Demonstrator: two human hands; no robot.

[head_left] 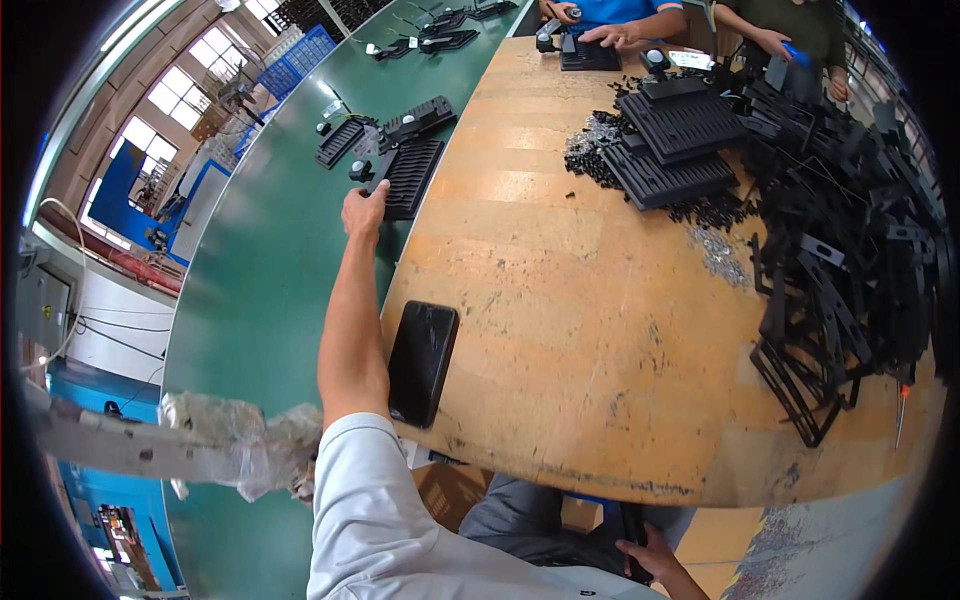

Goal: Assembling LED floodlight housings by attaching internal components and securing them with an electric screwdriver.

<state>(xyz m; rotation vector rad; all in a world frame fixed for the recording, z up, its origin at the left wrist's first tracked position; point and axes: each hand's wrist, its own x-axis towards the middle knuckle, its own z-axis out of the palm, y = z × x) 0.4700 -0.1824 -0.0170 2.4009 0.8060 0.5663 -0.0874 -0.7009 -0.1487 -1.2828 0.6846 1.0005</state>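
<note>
My left arm reaches out over the green belt. My left hand [364, 211] is closed on the near edge of a black finned lamp housing [414, 178], which lies by the belt's border with the wooden table. A small round white-domed sensor [361, 170] sits at that housing's left corner. Just beyond it are two more finned housings, one of them [346, 141] with a wire sticking up. Low down by my lap, my right hand [654, 556] is closed around a dark, long object [634, 530]; its kind cannot be made out.
A black phone [424, 362] lies on the wooden table [560, 350]. Stacked finned housings [680, 130], loose screws [720, 255] and a heap of black brackets [830, 270] fill its right side. An orange-handled screwdriver [903, 400] lies right. Two people work at the far end.
</note>
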